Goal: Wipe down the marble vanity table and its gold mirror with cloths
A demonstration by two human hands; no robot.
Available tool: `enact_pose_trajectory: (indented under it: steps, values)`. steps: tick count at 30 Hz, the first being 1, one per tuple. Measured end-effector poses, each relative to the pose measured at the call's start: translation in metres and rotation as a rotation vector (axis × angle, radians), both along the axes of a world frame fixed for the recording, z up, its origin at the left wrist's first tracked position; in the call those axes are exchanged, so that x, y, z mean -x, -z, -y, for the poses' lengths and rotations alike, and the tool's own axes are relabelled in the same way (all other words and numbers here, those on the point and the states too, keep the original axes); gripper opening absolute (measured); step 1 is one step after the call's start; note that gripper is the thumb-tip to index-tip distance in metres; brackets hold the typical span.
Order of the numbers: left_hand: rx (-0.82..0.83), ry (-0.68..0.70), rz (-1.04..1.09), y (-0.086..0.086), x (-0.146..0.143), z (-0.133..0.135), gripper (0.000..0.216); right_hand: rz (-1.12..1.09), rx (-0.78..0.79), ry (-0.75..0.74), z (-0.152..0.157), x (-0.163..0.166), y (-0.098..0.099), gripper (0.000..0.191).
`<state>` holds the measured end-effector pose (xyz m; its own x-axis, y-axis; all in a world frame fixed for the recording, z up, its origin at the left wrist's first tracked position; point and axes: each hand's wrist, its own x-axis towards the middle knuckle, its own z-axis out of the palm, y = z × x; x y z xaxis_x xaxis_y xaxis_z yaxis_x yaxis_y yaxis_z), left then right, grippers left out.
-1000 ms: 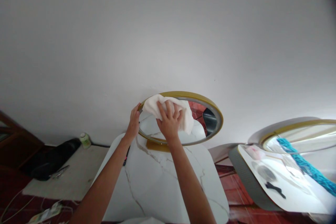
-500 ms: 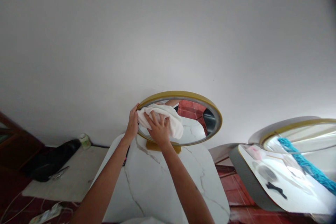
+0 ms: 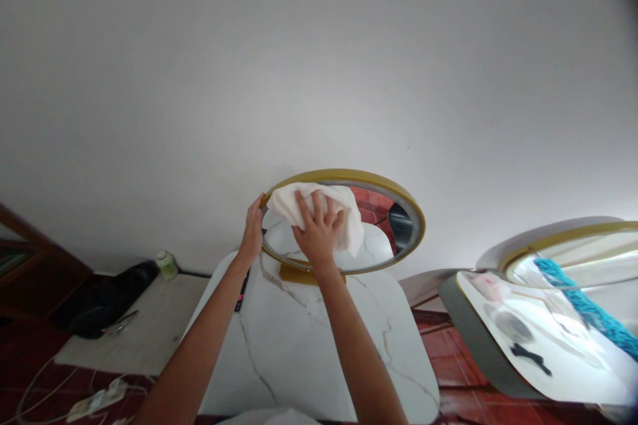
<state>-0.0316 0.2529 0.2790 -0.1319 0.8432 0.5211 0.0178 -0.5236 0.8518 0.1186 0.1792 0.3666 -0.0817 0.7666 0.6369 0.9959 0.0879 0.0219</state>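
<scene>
Fingers (image 3: 317, 203) of the right hand (image 3: 319, 236) lie spread and slightly bent, pressing the cloth (image 3: 353, 231) against the mirror (image 3: 377, 239), toward its upper left. The left hand (image 3: 253, 232) grips the mirror's left edge, fingers close together, tips partly hidden. Mirror and base stand on the table (image 3: 299, 358), before the wall (image 3: 319, 80).

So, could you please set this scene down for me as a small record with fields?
left hand: touching the left rim of the oval mirror
right hand: spread on the white cloth
cloth: crumpled, over part of the glass
mirror: gold-framed, on the marbled white table
far right: second gold-framed mirror
lower left: small bottle
</scene>
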Motion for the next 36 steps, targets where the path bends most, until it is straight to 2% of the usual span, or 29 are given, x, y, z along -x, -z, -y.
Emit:
enact_pose_trajectory:
  steps: [9, 12, 16, 22, 26, 29, 33, 36]
  values:
    - [-0.008, 0.004, -0.022, -0.001, 0.000, 0.001, 0.050, 0.193, 0.195, -0.193, -0.004, 0.017, 0.045, 0.071]
    - [-0.002, -0.009, -0.044, -0.003, 0.000, 0.002, 0.051, 0.200, 0.210, -0.217, -0.003, 0.017, 0.052, 0.071]
    - [-0.015, -0.002, -0.054, -0.005, 0.001, 0.003, 0.053, 0.140, 0.158, -0.143, -0.002, 0.013, 0.038, 0.069]
    - [0.007, 0.001, -0.010, -0.002, 0.001, 0.002, 0.051, -0.053, -0.065, 0.033, 0.002, 0.000, -0.004, 0.067]
    - [-0.006, 0.005, -0.006, 0.000, 0.000, 0.003, 0.049, -0.069, -0.112, 0.049, 0.002, 0.000, -0.021, 0.064]
    - [-0.007, -0.007, -0.018, 0.000, 0.000, 0.003, 0.048, 0.008, -0.036, -0.019, 0.001, 0.009, -0.017, 0.066]
    - [0.025, -0.012, -0.011, 0.001, 0.000, 0.003, 0.047, 0.098, 0.099, -0.099, 0.001, 0.020, 0.008, 0.068]
    - [-0.015, 0.015, -0.031, -0.001, 0.001, 0.004, 0.049, 0.119, 0.143, -0.115, 0.001, 0.021, 0.026, 0.067]
